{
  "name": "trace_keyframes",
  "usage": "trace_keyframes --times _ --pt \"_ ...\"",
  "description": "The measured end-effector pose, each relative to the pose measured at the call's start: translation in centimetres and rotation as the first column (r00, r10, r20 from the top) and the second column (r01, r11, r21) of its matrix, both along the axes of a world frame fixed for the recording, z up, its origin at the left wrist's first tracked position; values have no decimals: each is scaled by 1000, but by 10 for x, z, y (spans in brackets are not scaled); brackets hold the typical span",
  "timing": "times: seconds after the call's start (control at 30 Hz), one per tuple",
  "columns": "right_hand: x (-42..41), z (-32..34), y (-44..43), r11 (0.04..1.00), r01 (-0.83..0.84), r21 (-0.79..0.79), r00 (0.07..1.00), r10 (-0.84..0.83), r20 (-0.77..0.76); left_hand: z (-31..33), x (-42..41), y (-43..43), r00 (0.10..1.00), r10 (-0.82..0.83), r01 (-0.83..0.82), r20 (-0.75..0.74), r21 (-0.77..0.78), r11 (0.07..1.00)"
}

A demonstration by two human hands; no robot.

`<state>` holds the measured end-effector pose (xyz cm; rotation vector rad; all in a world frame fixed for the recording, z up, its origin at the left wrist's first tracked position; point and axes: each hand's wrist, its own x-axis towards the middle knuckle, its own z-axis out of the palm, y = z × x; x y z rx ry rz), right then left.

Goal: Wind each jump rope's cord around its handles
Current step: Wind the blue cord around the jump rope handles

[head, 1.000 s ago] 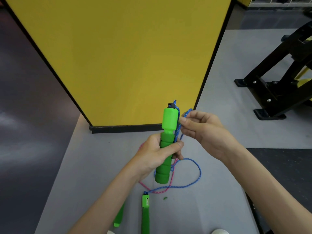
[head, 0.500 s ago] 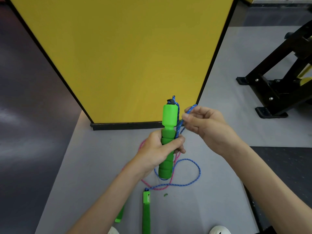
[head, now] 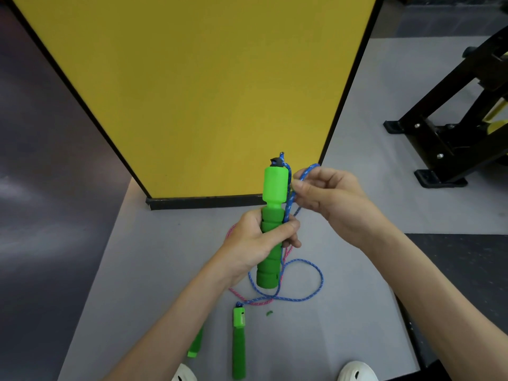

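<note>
My left hand (head: 257,242) grips green jump-rope handles (head: 273,215) held upright above the grey floor. A blue cord (head: 308,296) runs from the black cap at the top, down the handles' right side, and loops on the floor below. My right hand (head: 328,202) pinches a small loop of that blue cord just right of the handles' upper part. A pink cord (head: 240,295) lies on the floor under my left wrist. It leads to a second green handle (head: 238,343). Another green handle (head: 195,345) is partly hidden by my left forearm.
A yellow panel with a black frame (head: 203,202) stands on the floor just beyond the handles. A black metal gym frame (head: 445,138) stands at the right. Tips of two white shoes (head: 357,371) show at the bottom edge. A small green scrap (head: 268,312) lies by the cords.
My view shifted slightly. My right hand has stayed next to the handles' top, still pinching the blue cord loop; the left hand's grip is unchanged.
</note>
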<state>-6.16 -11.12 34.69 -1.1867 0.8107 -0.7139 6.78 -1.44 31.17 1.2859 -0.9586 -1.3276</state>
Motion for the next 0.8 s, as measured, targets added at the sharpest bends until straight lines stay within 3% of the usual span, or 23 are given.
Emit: trace_keyframes --times 0.1,0.27,0.33,0.43,0.57,0.73,0.8 --pt "1 0 -4 985 139 99 984 -148 95 0 -1 1 1000 -18 18 -4 11 1000" --pt "1 -2 4 987 -156 29 986 157 -54 -1 2 -1 1000 23 -23 10 -3 1000" --pt "1 -1 6 985 -172 -11 981 171 -93 -1 2 -1 1000 30 -30 10 -6 1000" --pt "0 -1 0 998 -57 -9 998 57 -30 -1 1 -1 1000 21 -21 12 7 1000" --pt "-5 0 -10 985 117 126 982 -134 135 -1 -1 0 1000 -10 10 21 10 1000" --pt "-2 -2 3 984 -176 16 982 176 -69 -2 -1 0 999 36 -36 23 7 999" --pt "0 -2 7 983 -179 -36 980 175 -100 -3 0 -1 998 47 -47 37 6 999"
